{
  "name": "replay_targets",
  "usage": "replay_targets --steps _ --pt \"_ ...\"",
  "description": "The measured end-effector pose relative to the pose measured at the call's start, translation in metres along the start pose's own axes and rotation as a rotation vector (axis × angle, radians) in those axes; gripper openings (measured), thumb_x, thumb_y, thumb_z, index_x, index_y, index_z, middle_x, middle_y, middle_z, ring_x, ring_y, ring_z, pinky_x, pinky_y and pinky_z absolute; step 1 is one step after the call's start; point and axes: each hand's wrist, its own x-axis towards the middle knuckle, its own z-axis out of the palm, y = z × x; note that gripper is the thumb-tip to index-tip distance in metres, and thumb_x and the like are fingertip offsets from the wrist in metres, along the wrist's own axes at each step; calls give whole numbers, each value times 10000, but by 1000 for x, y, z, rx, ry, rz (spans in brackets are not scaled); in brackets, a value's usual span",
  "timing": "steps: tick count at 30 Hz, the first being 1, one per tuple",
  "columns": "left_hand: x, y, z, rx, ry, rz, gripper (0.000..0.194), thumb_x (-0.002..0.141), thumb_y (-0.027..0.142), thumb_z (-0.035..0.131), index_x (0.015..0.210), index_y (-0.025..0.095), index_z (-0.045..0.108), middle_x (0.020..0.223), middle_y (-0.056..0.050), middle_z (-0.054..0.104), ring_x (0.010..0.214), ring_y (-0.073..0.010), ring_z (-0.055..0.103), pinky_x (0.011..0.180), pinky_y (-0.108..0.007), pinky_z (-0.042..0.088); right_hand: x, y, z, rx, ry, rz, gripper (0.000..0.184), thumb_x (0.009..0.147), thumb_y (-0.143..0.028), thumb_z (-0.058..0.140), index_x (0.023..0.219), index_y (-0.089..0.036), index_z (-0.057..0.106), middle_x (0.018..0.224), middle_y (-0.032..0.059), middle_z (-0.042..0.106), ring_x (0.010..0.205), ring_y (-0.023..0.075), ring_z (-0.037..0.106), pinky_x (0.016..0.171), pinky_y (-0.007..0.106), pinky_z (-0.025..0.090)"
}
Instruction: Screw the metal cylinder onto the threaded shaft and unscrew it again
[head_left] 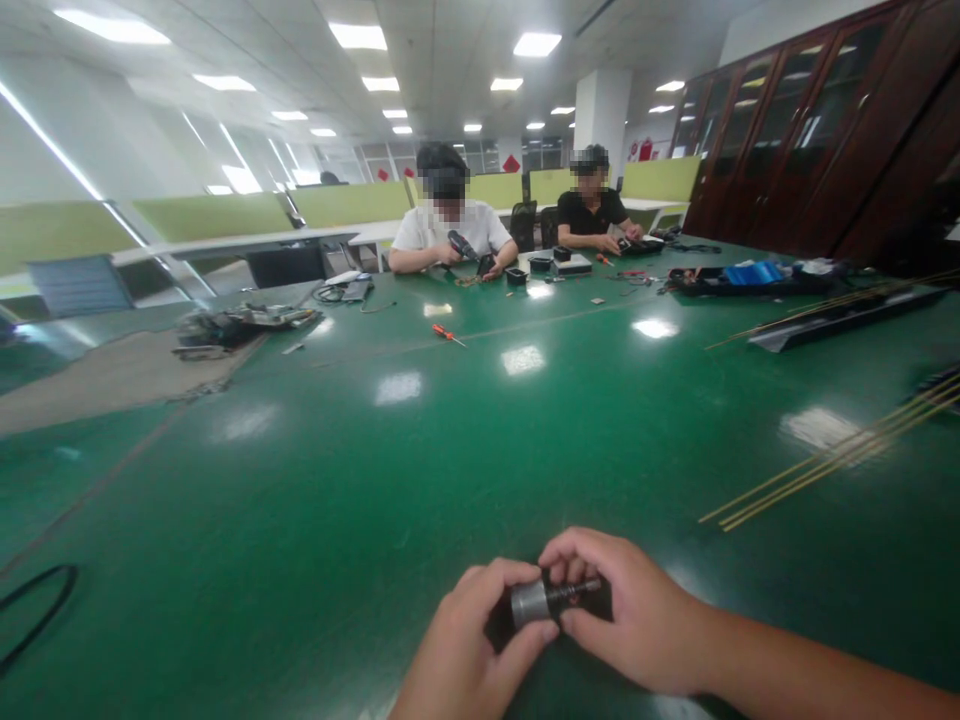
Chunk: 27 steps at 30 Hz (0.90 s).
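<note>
A small silver-grey metal cylinder with a dark, ridged shaft (531, 602) is held just above the green table (360, 500), near its front edge. My left hand (472, 635) is closed on the cylinder, thumb below and fingers above. From the other side, my right hand (637, 610) curls around the shaft end, its thumb and index finger at the joint between shaft and cylinder. The shaft points right, into the hollow of my right hand. Its exact kind I cannot make out.
Thin yellowish rods (817, 470) lie at the right. An orange-handled screwdriver (444, 332) rests mid-table, and a black cable (45, 600) loops at the left. Across the table, one person (450, 235) holds a power drill; another (592, 215) handles dark parts.
</note>
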Motion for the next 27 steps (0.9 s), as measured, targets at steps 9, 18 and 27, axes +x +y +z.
replay_targets --steps 9,18,27 --pt "-2 -3 0 -23 35 -15 248 865 250 692 1110 259 653 1046 -18 733 961 -214 676 843 -292 488 -2 -1 -1 21 -13 68 360 738 -45 621 1043 -234 655 961 11 688 862 183 634 789 297 482" --pt "-1 -4 0 -5 69 35 240 859 267 701 1094 287 656 1004 3 739 913 -201 691 809 -264 507 0 0 -2 4 -4 68 295 762 -76 649 1007 -238 678 913 0 682 826 174 630 757 280 474" --pt "-3 -5 4 41 66 7 221 853 270 718 1068 278 667 974 0 736 887 -200 684 792 -266 518 1 4 -4 -42 -13 65 142 822 -170 688 936 -239 737 851 10 681 805 178 630 716 282 452"
